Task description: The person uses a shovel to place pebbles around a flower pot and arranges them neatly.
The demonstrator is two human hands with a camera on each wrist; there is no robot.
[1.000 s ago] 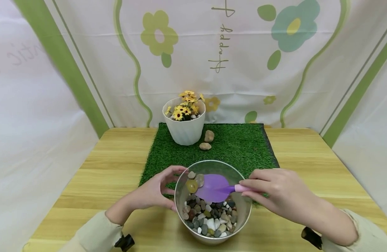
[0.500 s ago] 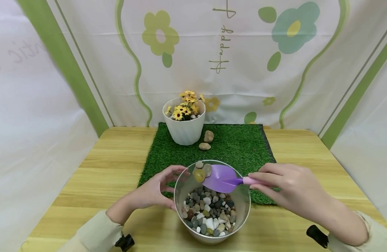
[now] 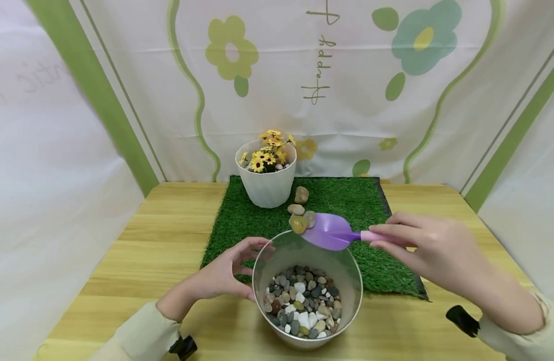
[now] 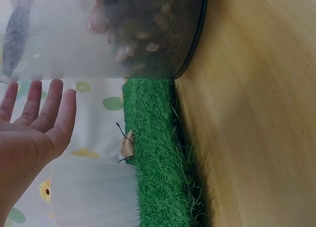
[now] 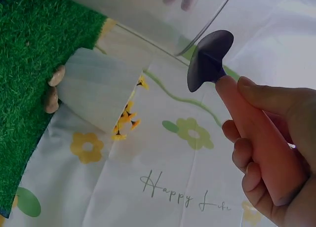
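Observation:
My right hand [image 3: 432, 253] grips the pink handle of a small garden trowel [image 3: 328, 231] with a purple blade. At the blade's tip ride a yellow pebble [image 3: 298, 224] and a greyish pebble [image 3: 310, 218], over the far rim of a see-through bucket [image 3: 352, 281]. Several mixed pebbles [image 3: 304, 311] lie on the bucket's bottom. My left hand [image 3: 227, 271] stands at the bucket's left side, thumb and fingers spread. In the left wrist view its fingertips are right at the bucket wall [image 4: 59, 44]. The right wrist view shows fingers wrapped round the handle [image 5: 261, 138].
Behind the bucket lies a green turf mat [image 3: 340, 200] on a wooden table [image 3: 159, 240]. On the mat stands a white pot [image 3: 266, 189] with yellow flowers [image 3: 265, 158]. Two brown stones [image 3: 302, 194] lie beside the pot. A printed curtain [image 3: 277, 75] hangs behind.
My right hand has raised the trowel with its pebbles from inside the bucket up to the far rim, moving away and to the right. The left hand has stayed beside the bucket.

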